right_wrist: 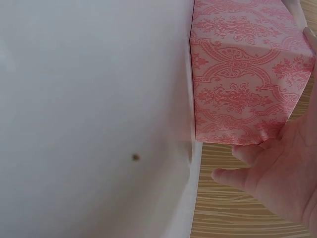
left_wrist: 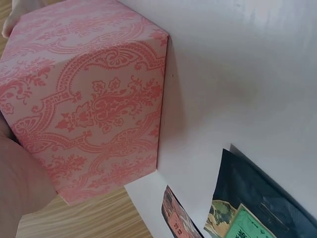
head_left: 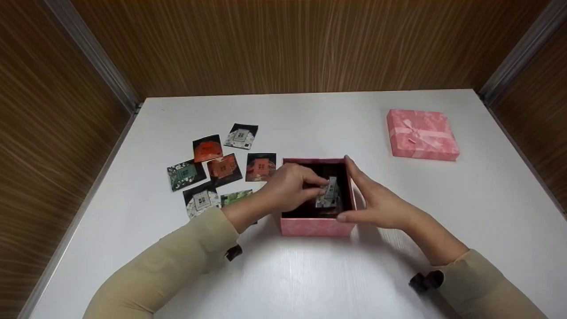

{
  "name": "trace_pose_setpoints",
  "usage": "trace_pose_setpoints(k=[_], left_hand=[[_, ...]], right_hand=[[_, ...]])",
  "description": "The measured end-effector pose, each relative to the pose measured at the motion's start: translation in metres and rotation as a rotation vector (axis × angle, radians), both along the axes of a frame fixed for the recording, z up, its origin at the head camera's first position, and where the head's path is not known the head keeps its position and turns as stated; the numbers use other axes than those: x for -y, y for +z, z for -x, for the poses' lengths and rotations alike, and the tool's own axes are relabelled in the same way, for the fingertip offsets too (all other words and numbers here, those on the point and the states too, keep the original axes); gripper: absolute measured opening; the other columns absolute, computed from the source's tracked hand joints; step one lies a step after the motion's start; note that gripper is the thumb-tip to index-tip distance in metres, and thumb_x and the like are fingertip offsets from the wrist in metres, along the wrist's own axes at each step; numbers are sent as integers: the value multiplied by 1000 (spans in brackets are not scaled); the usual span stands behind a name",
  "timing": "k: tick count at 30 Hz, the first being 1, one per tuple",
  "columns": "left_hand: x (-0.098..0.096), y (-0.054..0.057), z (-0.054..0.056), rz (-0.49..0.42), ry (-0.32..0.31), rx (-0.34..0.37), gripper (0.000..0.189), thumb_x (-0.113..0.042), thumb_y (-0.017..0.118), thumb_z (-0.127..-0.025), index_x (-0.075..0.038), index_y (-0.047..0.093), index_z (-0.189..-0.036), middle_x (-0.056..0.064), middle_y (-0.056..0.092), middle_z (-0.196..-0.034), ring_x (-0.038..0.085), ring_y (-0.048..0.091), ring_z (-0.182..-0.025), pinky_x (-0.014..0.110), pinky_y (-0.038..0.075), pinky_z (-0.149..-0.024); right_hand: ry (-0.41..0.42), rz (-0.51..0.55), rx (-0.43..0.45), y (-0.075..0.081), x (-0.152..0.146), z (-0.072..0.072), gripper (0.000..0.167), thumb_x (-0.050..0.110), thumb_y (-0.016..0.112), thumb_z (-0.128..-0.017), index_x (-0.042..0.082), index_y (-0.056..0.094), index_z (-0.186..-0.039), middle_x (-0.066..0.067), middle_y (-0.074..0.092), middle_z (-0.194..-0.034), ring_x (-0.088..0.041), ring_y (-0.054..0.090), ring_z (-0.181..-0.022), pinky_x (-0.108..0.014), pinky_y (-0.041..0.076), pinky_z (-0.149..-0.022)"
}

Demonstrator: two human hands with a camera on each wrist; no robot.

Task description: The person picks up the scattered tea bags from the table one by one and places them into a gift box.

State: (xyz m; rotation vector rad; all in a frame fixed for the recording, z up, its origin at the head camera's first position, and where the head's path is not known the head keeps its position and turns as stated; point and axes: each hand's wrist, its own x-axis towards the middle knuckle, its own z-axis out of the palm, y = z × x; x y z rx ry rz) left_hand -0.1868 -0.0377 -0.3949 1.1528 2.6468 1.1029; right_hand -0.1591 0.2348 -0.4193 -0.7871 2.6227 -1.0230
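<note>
Packet [head_left: 327, 198] in left hand [head_left: 290, 188], dark lettering [head_left: 331, 188] too small to read

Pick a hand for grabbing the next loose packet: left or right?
Left, probably, once free. The left hand pinches a packet in the pink box, and the loose packets lie on that side. The right hand spans the box's right side, across from them.

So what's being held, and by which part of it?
A sachet, pinched at its left edge by the left hand; the right hand touches the right side of the pink box.
</note>
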Motion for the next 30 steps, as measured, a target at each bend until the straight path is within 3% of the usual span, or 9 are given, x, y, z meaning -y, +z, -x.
trace_pose_setpoints(k=[5, 12, 16, 18, 20, 22, 24, 27, 30], left_hand=[[-3, 1, 1, 28, 0, -23, 20, -14, 79, -98, -9, 83, -117, 7, 80, -111, 21, 75, -105, 35, 58, -93], [-8, 1, 2, 162, 42, -57, 21, -18, 78, -99, -14, 83, -119, 2, 79, -114, 20, 74, -109, 39, 56, -96], [-10, 3, 1, 233, 70, -71, 20, -18, 77, -99, -16, 84, -117, -3, 80, -112, 19, 75, -103, 40, 56, -95], [-10, 4, 1, 270, 70, -86, 16, -17, 77, -98, -17, 86, -111, -5, 81, -103, 17, 74, -90, 39, 55, -88], [-11, 5, 1, 308, 64, -107, 11, -13, 76, -97, -18, 86, -95, -7, 77, -85, 15, 64, -74, 36, 51, -77], [-12, 5, 2, 339, 55, -124, 18, -10, 74, -96, -17, 77, -80, -7, 64, -69, 15, 50, -64, 33, 41, -68], [-13, 6, 2, 358, 49, -135, 23, -8, 73, -95, -16, 69, -74, -7, 53, -64, 14, 42, -62, 32, 34, -65], [-12, 6, 3, 359, 50, -122, 19, -8, 73, -95, -15, 77, -79, -7, 63, -68, 14, 47, -63, 31, 39, -66], [-11, 7, 2, 347, 59, -81, 15, -10, 75, -96, -17, 87, -98, -7, 79, -92, 16, 66, -75, 34, 52, -76]], right_hand=[[1, -5, -7, 0, 0, 1, 128, 54, 83, -88, 22, -8, -172, -9, 4, -177, -34, 17, -159, -59, 24, -124], [-5, -9, -9, -1, 0, 1, 128, 54, 84, -87, 20, -6, -172, -9, 5, -177, -33, 19, -159, -59, 25, -124], [-8, -11, -6, -1, 0, 1, 129, 55, 84, -87, 21, -6, -172, -7, 5, -177, -32, 19, -159, -58, 25, -124], [-8, -10, -8, -1, 0, 1, 128, 55, 84, -87, 22, -6, -172, -7, 5, -177, -32, 19, -159, -58, 25, -124], [-10, -7, -7, 0, -1, 0, 129, 55, 84, -87, 23, -7, -172, -7, 5, -177, -32, 19, -159, -58, 25, -124], [-9, -3, -5, 0, -1, 0, 129, 55, 85, -86, 23, -7, -172, -6, 4, -177, -32, 18, -159, -58, 25, -124], [-8, 0, -3, 0, -1, 0, 129, 54, 85, -87, 22, -7, -172, -5, 3, -177, -31, 17, -160, -58, 25, -124], [-7, -1, -2, 0, -1, 1, 129, 54, 85, -87, 21, -6, -172, -4, 3, -177, -30, 17, -160, -58, 24, -125], [-6, -9, -8, 0, 0, 2, 128, 55, 84, -87, 19, -5, -172, -5, 4, -178, -30, 17, -160, -58, 24, -125]])
